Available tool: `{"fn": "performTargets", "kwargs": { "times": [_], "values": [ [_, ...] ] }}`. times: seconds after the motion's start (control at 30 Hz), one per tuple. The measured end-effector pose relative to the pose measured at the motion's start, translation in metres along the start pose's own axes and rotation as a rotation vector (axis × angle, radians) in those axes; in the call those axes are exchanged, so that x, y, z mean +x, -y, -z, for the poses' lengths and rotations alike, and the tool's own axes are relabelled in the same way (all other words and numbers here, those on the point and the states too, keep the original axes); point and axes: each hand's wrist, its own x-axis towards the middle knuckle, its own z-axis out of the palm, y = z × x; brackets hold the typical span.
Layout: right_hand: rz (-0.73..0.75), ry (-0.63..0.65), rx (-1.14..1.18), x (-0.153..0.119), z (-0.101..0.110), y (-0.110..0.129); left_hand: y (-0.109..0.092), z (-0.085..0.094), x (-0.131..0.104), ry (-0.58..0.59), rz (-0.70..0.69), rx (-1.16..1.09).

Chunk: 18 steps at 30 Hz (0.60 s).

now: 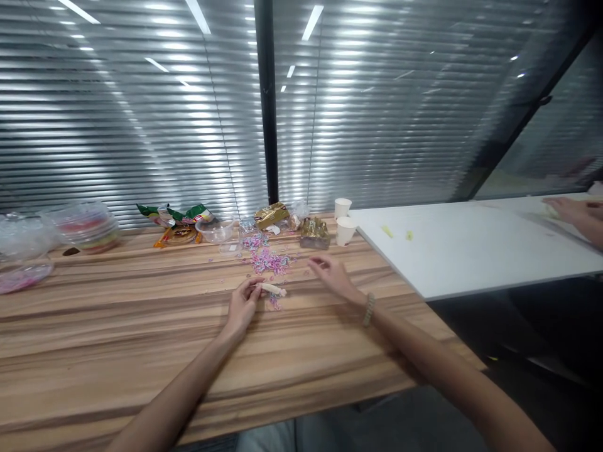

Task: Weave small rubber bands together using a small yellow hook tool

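Between its thumb and fingers my left hand [244, 302] holds a small pale stick-like piece [273, 289], whose free end points right. Just under that piece lie a few pink and blue bits. A larger pile of small pink, purple and blue pieces [271, 262] is spread behind it on the wooden table [141, 351]. My right hand [330, 274] hovers to the right of the pile, its thumb and fingers close together; whether something tiny is between them is too small to make out.
Along the back stand two paper cups [345, 231], gold packets [315, 232], a clear bowl [217, 230], snack bags [176, 220] and stacked plastic containers [87, 226]. A white table [424, 251] adjoins at right, with another person's hand [572, 210] over it.
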Motion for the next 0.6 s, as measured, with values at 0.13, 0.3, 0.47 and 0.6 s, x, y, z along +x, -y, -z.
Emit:
{"fn": "performTargets", "kwargs": {
  "times": [0.13,0.3,0.47,0.6],
  "values": [
    [-0.082,-0.241,-0.405,0.030,0.064,-0.053,-0.001,0.000,0.000,-0.003,-0.018,0.008],
    [-0.317,-0.399,-0.938,0.031,0.151,-0.134,-0.004,-0.001,-0.002,0.007,-0.039,0.015],
    [-0.599,-0.430,-1.002,0.013,0.193,-0.187,-0.006,-0.002,-0.001,0.006,-0.028,0.016],
    [-0.653,-0.352,-0.987,0.017,0.195,-0.209,-0.006,-0.003,0.000,0.006,0.005,0.010]
  ]
}}
